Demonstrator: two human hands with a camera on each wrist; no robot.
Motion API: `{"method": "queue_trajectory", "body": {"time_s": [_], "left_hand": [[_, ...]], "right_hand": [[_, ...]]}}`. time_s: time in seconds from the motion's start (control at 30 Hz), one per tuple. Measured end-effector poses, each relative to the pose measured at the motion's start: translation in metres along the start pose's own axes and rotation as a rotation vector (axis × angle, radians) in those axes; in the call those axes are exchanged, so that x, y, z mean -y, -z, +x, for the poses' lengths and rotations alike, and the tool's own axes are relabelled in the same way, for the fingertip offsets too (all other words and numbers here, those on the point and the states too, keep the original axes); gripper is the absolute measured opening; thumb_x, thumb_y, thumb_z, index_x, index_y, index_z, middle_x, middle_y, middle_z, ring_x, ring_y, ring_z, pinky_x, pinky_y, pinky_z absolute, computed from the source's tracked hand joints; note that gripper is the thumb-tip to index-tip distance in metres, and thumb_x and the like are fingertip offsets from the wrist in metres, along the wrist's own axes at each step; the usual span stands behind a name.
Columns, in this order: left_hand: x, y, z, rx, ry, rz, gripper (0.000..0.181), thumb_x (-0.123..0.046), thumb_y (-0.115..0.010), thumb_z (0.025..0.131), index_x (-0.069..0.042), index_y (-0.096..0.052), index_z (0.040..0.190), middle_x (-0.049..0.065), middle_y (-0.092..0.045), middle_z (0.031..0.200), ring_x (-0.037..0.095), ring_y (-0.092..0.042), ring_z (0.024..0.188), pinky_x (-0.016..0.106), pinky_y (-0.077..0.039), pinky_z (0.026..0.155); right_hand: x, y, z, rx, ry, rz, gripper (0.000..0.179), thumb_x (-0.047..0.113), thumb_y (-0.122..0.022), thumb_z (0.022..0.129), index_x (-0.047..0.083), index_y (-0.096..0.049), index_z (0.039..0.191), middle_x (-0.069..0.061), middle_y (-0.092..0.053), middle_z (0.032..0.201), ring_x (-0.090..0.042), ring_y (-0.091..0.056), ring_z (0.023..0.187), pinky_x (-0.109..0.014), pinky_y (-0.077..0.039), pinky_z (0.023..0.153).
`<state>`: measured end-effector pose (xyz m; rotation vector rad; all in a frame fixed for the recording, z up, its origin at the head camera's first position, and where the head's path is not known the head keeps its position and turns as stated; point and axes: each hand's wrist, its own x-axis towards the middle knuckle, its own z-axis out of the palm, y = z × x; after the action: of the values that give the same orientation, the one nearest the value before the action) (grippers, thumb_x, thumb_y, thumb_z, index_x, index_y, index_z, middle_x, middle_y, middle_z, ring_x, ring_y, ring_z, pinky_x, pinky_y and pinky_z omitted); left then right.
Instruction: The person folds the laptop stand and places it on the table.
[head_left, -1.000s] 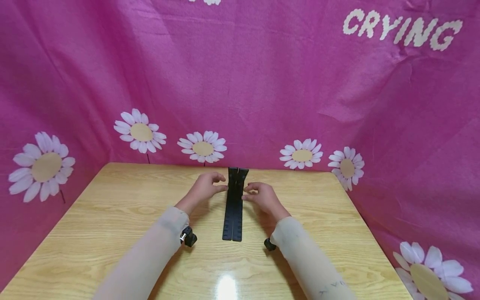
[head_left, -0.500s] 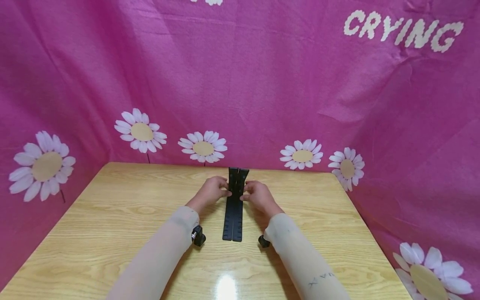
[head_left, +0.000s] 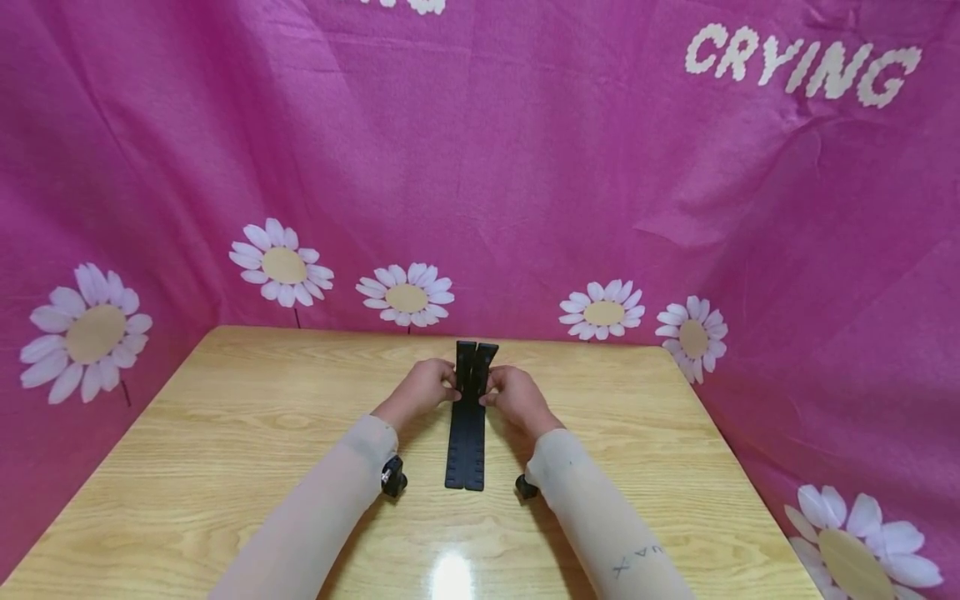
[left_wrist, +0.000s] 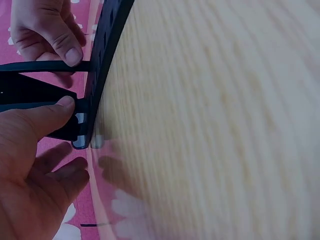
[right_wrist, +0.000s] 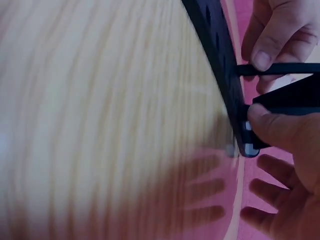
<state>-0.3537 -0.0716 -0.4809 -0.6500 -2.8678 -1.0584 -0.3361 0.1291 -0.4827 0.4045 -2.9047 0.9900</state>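
A black folding stand [head_left: 466,454] is near the far middle of the table. Its two long strips lie side by side with notches along their front part, and two uprights rise at the back. My left hand [head_left: 423,385] pinches the left upright low down, thumb on the near side. On the opposite side my right hand [head_left: 522,396] pinches the right upright in the same way. In the left wrist view, the thumb [left_wrist: 57,112] lies on the upright's foot, above pale pads [left_wrist: 79,141] on the strip's end. The right wrist view shows the right thumb [right_wrist: 272,127] likewise.
The wooden table [head_left: 285,475] has a shiny top that reflects light at its front. A pink cloth [head_left: 510,167] with daisies and white lettering hangs behind and at both sides. Black camera mounts [head_left: 393,477] sit under both wrists.
Both hands have closed in on the uprights from either side and now grip them. The stand has shifted slightly toward me over the last half second.
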Motion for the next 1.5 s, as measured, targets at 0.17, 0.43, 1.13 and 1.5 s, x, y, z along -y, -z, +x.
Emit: {"method": "queue_trajectory", "body": {"time_s": [0.17, 0.43, 1.13, 1.5], "left_hand": [[0.002, -0.001, -0.002, -0.011, -0.048, 0.004, 0.009, -0.007, -0.084, 0.083, -0.007, -0.076, 0.078, 0.016, -0.062, 0.142, 0.032, -0.053, 0.138, 0.044, -0.040, 0.117], [0.006, -0.004, -0.002, 0.019, -0.048, -0.058, 0.010, -0.005, -0.079, 0.088, -0.007, -0.074, 0.080, 0.014, -0.057, 0.148, 0.032, -0.051, 0.140, 0.044, -0.037, 0.120], [0.001, -0.008, 0.003, -0.150, 0.061, -0.214, 0.008, -0.004, -0.075, 0.092, -0.008, -0.078, 0.086, 0.000, -0.075, 0.089, 0.015, -0.057, 0.082, 0.029, -0.048, 0.076], [-0.007, -0.007, 0.003, -0.221, 0.136, -0.164, 0.005, -0.009, -0.078, 0.090, -0.008, -0.081, 0.087, 0.001, -0.076, 0.088, 0.014, -0.058, 0.081, 0.028, -0.047, 0.073]], "right_hand": [[0.001, 0.000, 0.000, -0.005, 0.032, -0.098, 0.013, 0.011, -0.084, 0.083, 0.012, -0.072, 0.077, -0.012, -0.057, 0.148, -0.030, -0.052, 0.139, -0.044, -0.041, 0.117], [0.000, -0.002, -0.002, 0.003, 0.026, -0.067, 0.015, 0.009, -0.082, 0.085, 0.011, -0.070, 0.077, -0.011, -0.060, 0.146, -0.030, -0.057, 0.134, -0.043, -0.047, 0.111], [0.000, -0.001, 0.007, -0.107, -0.030, 0.047, 0.008, 0.015, -0.077, 0.092, 0.008, -0.081, 0.092, -0.006, -0.075, 0.118, -0.025, -0.067, 0.116, -0.042, -0.053, 0.101], [0.001, 0.003, 0.008, -0.173, -0.073, 0.106, 0.013, 0.017, -0.073, 0.096, 0.012, -0.084, 0.094, -0.006, -0.076, 0.118, -0.024, -0.068, 0.117, -0.041, -0.054, 0.101]]}}
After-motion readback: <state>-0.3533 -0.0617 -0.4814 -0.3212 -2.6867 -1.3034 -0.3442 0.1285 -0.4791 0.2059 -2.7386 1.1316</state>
